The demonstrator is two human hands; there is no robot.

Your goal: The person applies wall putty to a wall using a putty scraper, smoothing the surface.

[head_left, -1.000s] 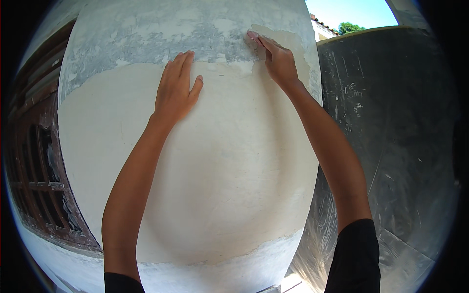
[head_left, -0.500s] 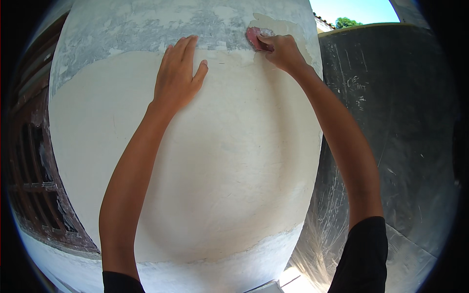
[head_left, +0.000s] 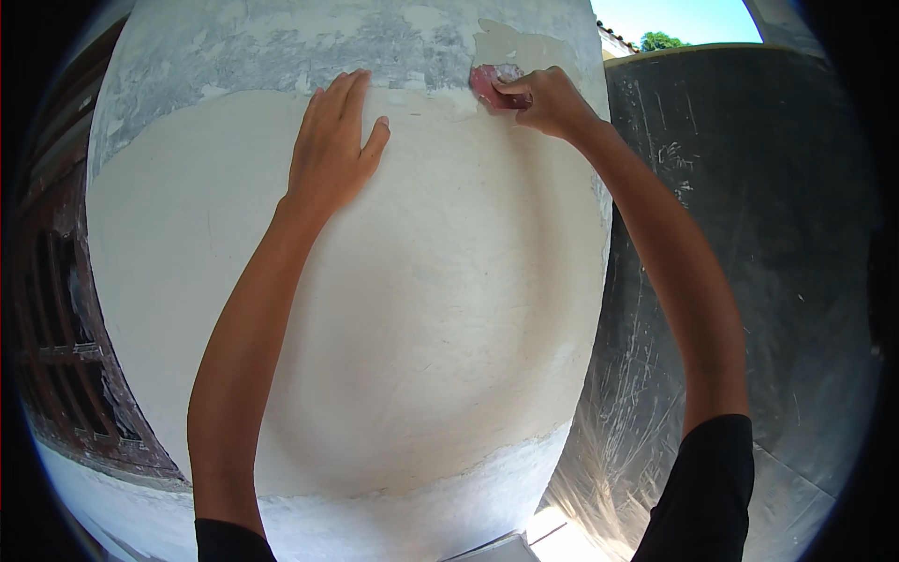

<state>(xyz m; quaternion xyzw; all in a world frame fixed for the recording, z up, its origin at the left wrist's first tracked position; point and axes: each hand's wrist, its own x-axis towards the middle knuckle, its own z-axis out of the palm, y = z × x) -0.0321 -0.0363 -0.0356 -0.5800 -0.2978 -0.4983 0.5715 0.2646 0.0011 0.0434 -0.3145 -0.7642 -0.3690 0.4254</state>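
A wall (head_left: 421,281) fills the middle of the head view, coated smooth off-white below and rough grey-white toward the top. My right hand (head_left: 560,105) pinches a red scraper (head_left: 488,87) smeared with white paste, pressed against the wall near the upper right of the smooth coat. Around and above the scraper is a damp-looking cream patch of filler (head_left: 524,47). My left hand (head_left: 330,140) lies flat on the wall, fingers stretched upward, its fingertips at the border of the grey band. Nothing is held in it.
At the left is a dark brown wooden frame with slats (head_left: 70,328). A large black sheet (head_left: 777,234) with white scuffs stands right of the wall's edge. The wall's bottom strip (head_left: 431,515) is bluish white. Low in the middle is a pale flat thing (head_left: 501,548).
The scraper and my right hand have slid slightly down the wall, and my right elbow has swung outward. My left hand stays flat at about the same spot.
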